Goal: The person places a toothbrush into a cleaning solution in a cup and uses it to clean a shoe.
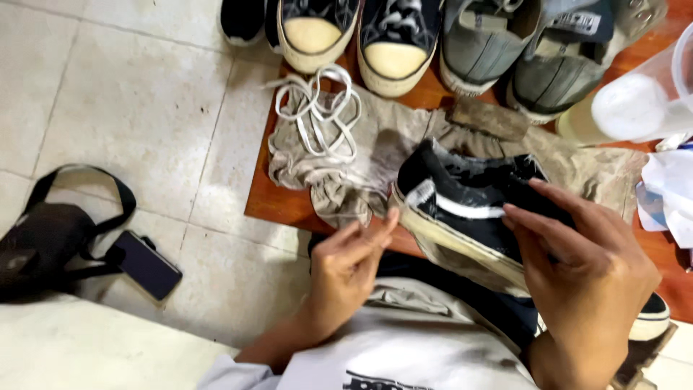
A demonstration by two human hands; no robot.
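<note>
My right hand (577, 278) grips a black sneaker (462, 198) with a white side stripe and a dirty pale sole, holding it tilted on its side over my lap. My left hand (350, 271) sits just left of the shoe's toe, fingers pinched together; something thin may be between them, too small to make out. A coil of white shoelaces (321, 108) lies on a crumpled beige cloth (361, 155) beyond the shoe.
Two black sneakers with cream toe caps (393, 40) and a grey pair (520, 47) line the far edge of an orange-brown board (271, 198). A clear plastic container (642, 101) stands at right. A black bag (47, 238) and a phone (148, 263) lie on the tiled floor at left.
</note>
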